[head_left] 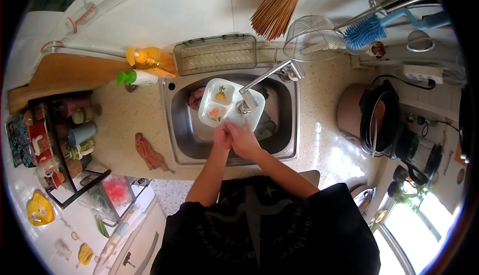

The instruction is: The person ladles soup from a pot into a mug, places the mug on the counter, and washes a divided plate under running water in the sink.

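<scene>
Together, my left hand and right hand meet, fingers bunched; whether they grip anything, I can't tell. Just beyond my fingers, the plate sits in the sink beneath the tap, presumably so splashes stay contained.

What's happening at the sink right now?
The wearer's left hand and right hand are together on the near side of the faucet outlet, by the near edge of a divided plate sitting in the sink. I can't tell whether either has a grip on the plate, or whether water is running. A reddish cloth shows at the plate's left edge, and a second cloth lies on the counter to the left.
</scene>
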A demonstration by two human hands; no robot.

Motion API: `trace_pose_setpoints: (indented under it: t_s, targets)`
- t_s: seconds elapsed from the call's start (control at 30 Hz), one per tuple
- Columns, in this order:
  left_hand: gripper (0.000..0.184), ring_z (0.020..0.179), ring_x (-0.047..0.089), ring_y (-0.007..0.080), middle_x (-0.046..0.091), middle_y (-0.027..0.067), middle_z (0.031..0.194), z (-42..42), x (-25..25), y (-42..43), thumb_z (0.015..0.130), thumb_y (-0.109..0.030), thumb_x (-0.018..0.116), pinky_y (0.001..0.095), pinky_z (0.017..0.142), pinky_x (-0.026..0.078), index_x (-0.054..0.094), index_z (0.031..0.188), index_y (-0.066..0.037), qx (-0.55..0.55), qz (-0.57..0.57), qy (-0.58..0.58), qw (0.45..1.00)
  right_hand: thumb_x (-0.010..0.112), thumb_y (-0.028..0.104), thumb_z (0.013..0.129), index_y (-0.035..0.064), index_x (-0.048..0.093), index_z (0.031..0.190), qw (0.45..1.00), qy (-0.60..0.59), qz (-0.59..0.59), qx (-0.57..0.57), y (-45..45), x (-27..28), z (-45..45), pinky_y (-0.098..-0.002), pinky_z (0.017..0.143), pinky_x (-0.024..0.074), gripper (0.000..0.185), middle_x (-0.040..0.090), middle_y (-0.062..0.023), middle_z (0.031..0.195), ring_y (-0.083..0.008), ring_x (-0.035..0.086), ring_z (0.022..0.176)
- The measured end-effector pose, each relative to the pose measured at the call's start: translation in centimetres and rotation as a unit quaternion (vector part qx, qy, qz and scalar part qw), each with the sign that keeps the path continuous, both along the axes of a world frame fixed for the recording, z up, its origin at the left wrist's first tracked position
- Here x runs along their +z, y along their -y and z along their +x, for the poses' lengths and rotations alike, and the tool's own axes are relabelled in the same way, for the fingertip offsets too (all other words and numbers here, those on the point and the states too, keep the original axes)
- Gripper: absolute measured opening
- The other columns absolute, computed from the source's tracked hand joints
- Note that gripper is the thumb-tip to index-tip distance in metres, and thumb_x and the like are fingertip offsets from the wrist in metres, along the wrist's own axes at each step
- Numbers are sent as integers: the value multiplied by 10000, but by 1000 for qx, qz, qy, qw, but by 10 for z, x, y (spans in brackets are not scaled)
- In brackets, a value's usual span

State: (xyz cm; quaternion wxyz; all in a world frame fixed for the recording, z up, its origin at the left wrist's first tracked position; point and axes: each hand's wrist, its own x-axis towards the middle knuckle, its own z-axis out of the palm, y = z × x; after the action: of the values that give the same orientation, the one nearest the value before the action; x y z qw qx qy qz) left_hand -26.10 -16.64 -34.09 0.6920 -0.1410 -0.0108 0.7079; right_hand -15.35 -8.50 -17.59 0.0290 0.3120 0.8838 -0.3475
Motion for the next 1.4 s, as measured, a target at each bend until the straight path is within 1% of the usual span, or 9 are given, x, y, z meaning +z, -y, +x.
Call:
trace_pose_setpoints:
  t_s: [0.07, 0.17, 0.37, 0.57, 0.8, 0.93, 1.0, 1.23, 1.4]
  targets:
    - [455, 1054, 640, 322, 647, 179, 1129, 0, -5, 2, 762, 10, 444, 434, 984, 525, 556, 1199, 64, 3, -44, -14, 999, 585, 175, 884, 36, 367, 1504, 1000, 17, -24, -6, -1, 11, 0, -619, 1219, 100, 673, 574, -124, 1402, -249, 491, 1362]
    - [491, 1125, 613, 350, 637, 181, 1183, -3, 64, -21, 750, -22, 453, 449, 1034, 494, 554, 1223, 59, -22, -292, -73, 953, 599, 180, 874, 53, 407, 1483, 1000, 12, -2, 16, -7, 15, 10, -613, 1220, 110, 652, 595, -102, 1363, -261, 481, 1362]
    - [676, 1306, 514, 375, 560, 171, 1379, -7, 80, -29, 715, -59, 441, 495, 1157, 381, 470, 1384, 29, 33, -328, -104, 938, 652, 220, 841, 95, 512, 1421, 984, 73, 121, 104, -22, 22, 42, -596, 1222, 141, 610, 616, -62, 1311, -283, 417, 1404]
    - [723, 1329, 501, 375, 548, 159, 1400, 2, 78, -23, 697, -62, 447, 523, 1153, 390, 448, 1417, 7, 20, -345, -149, 926, 626, 252, 851, 81, 587, 1335, 953, 92, 287, 24, -45, 3, 42, -615, 1207, 168, 515, 625, -89, 1279, -318, 386, 1427]
    - [709, 1316, 519, 356, 579, 155, 1352, 6, 85, -11, 681, -46, 456, 510, 1142, 406, 481, 1387, 7, 11, -314, -113, 943, 609, 246, 846, 7, 633, 1197, 962, 144, 229, 37, -68, -4, 19, -671, 1196, 145, 425, 628, -150, 1283, -348, 371, 1443]
    - [644, 1261, 553, 340, 603, 148, 1289, 3, 85, -4, 687, -27, 458, 494, 1098, 438, 508, 1326, 23, 0, -307, -125, 943, 571, 237, 874, 36, 731, 936, 974, 107, 198, 19, -53, -22, 7, -754, 1157, 51, 264, 659, -111, 973, -363, 572, 1162]
    - [579, 1203, 580, 329, 620, 139, 1232, 4, 84, -5, 695, -20, 454, 480, 1052, 465, 531, 1268, 18, -4, -321, -129, 938, 576, 241, 870, 30, 732, 938, 972, 151, 170, 50, -48, -24, 3, -782, 1137, 34, 270, 653, -107, 943, -363, 598, 1072]
    - [416, 1039, 632, 292, 647, 120, 1096, 13, 87, -6, 725, -4, 445, 426, 890, 526, 556, 1126, 1, -20, -350, -132, 927, 605, 233, 855, 2, 717, 968, 985, 85, 147, 15, -31, -30, 9, -808, 1103, 95, 280, 576, -158, 1181, -379, 538, 1173]
    - [417, 1045, 636, 281, 647, 115, 1107, 17, 93, -12, 726, 8, 443, 401, 854, 538, 554, 1128, -1, -27, -349, -135, 927, 594, 204, 852, -49, 433, 1397, 992, 50, 86, -74, -16, -18, 18, -737, 1148, 141, 622, 572, -154, 1363, -324, 444, 1375]
